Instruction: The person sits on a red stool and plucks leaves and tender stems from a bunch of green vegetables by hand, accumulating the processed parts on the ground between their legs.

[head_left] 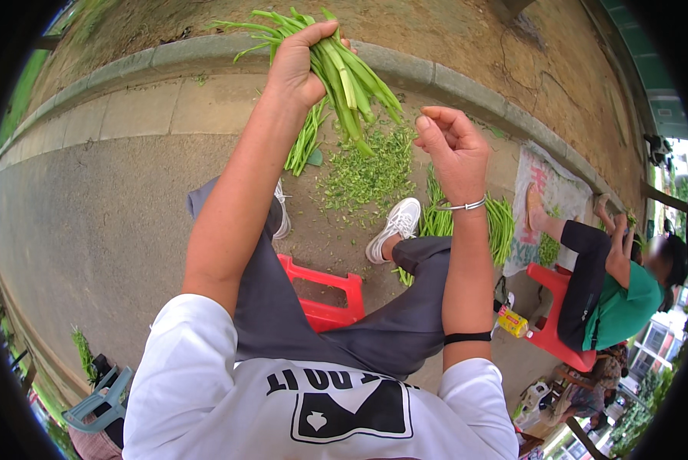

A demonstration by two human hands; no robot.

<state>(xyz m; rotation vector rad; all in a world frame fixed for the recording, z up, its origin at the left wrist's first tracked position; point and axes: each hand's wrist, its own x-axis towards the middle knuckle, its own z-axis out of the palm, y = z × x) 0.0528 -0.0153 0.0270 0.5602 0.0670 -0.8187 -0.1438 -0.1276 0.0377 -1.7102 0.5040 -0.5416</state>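
Held up high at the top, my left hand (304, 64) is closed around a bunch of green leafy-vegetable stalks (350, 77). Their thin ends fan out to the left, and the thicker ends point down to the right. Just right of those ends is my right hand (457, 146), its fingers curled in toward the thumb; whatever may be between them is too small to make out. Below, a scatter of chopped green bits (371, 172) covers the pavement. More stalks (307, 138) lie left of it, and another pile (500, 230) shows beside my right forearm.
I sit on a red plastic stool (325, 295). To the right, a person in a green top sits on another red stool (549, 322) by a whitish sheet (529, 203) and a yellow-labelled bottle (515, 322). A stone kerb (206, 57) runs behind; a blue-grey chair (102, 406) stands lower left.
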